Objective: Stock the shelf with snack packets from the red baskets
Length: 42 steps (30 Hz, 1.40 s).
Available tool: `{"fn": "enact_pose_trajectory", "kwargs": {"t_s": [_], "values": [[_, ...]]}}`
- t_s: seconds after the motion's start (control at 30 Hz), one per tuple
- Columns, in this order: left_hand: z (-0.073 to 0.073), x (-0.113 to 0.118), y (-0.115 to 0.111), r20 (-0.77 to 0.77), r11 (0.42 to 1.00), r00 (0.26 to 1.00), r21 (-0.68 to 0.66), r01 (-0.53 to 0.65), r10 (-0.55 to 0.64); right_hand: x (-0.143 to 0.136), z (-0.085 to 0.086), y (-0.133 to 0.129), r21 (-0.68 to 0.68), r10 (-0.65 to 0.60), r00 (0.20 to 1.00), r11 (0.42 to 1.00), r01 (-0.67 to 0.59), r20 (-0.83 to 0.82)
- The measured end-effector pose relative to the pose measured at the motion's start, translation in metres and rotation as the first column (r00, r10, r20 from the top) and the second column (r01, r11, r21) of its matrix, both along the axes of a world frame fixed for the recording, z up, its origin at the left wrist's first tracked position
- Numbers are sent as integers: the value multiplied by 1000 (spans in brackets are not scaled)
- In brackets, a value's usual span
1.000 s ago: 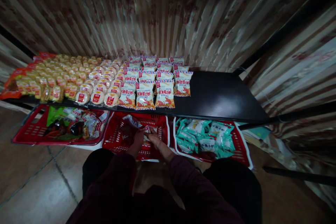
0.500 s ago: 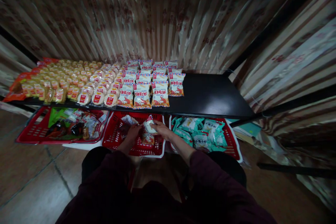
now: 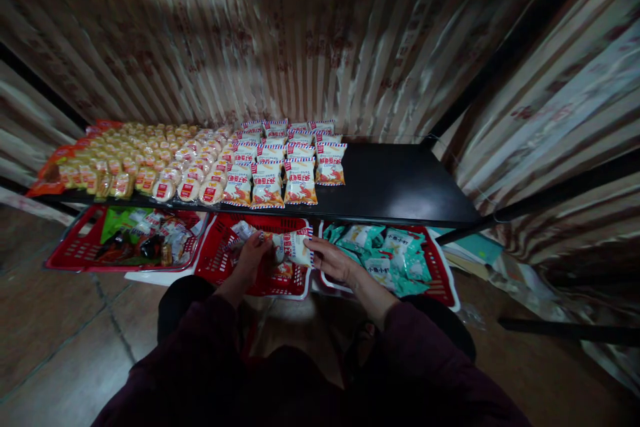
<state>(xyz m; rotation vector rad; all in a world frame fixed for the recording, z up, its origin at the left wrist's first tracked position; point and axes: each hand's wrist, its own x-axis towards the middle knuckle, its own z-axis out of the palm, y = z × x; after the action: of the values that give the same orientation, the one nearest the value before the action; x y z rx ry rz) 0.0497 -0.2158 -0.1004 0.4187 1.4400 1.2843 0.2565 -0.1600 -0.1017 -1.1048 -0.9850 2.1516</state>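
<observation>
Farther apart now, left hand (image 3: 250, 258) and right hand (image 3: 334, 261) pinch the snack packet (image 3: 299, 247) between them

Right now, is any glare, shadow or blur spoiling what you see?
Head view: dim overall, the dark sleeves almost lost in shadow; head view: pale sheen on the black shelf and floor tiles; head view: fine print soft on the packet in the right hand.
</observation>
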Motion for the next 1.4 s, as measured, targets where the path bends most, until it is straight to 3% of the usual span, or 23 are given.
{"fn": "enact_pose_trajectory", "kwargs": {"t_s": [0.13, 0.43, 0.6, 0.77, 1.03, 1.2, 1.4], "values": [[6, 5, 3, -1, 999, 999, 19, 33, -33, 8, -4, -2, -75, 1, 995, 997, -9, -95], [13, 21, -5, 81, 991, 988, 36, 126, -129, 18, 11, 10, -2, -60, 998, 998, 60, -20], [19, 36, -16, 111, 981, 975, 34, 190, -192, 21, 23, 21, 42, -211, 976, 976, 213, -47], [30, 64, -21, 114, 981, 976, 74, 179, -186, 24, 35, 22, 95, -335, 933, 932, 349, -131], [42, 104, 0, -72, 979, 988, 147, 144, -135, 29, 58, 21, 185, -367, 902, 893, 410, -229], [51, 117, 16, -86, 958, 986, 240, 159, -143, 42, 69, 29, 282, -334, 907, 872, 401, -256], [68, 128, 31, -84, 950, 990, 284, 133, -114, 52, 71, 34, 303, -300, 910, 873, 383, -287]]}}
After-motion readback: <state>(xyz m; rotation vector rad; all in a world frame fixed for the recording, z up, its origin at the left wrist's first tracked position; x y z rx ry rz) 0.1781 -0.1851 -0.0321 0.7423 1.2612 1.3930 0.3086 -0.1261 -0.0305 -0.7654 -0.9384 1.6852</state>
